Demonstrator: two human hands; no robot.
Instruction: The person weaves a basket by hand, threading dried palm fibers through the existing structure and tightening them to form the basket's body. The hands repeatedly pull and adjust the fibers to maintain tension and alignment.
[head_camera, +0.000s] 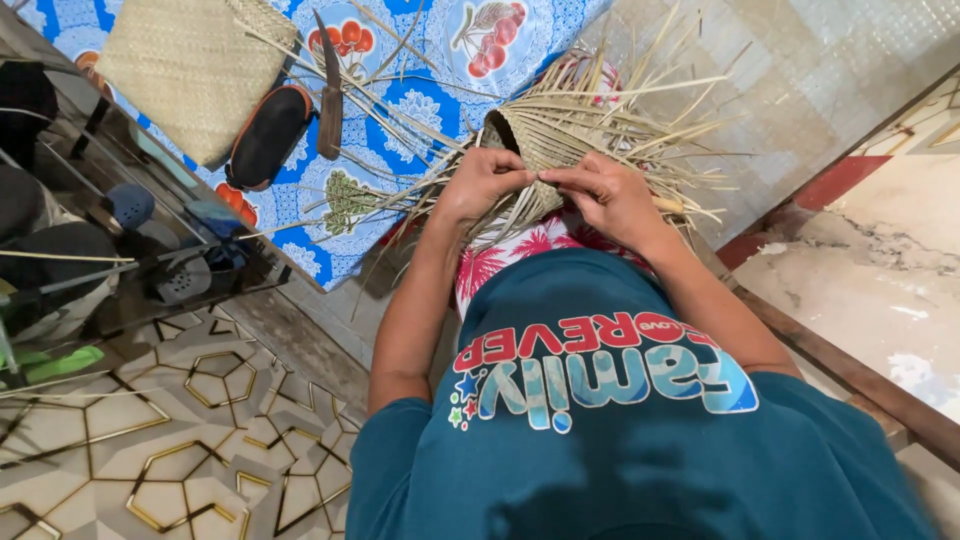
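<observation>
A half-woven basket (545, 135) of pale straw strips rests on my lap, with loose strip ends fanning out on all sides. My left hand (482, 183) pinches strips at the near edge of the weave. My right hand (607, 197) grips strips right beside it, the fingertips of both hands almost touching. My teal shirt fills the lower part of the view.
A blue patterned cloth (400, 100) lies ahead, carrying a finished woven straw piece (190, 65), a dark sandal (265, 135) and a knife (330, 90). A glass-topped surface (90, 250) stands at the left. Below is floor (200, 440) with a hexagon pattern.
</observation>
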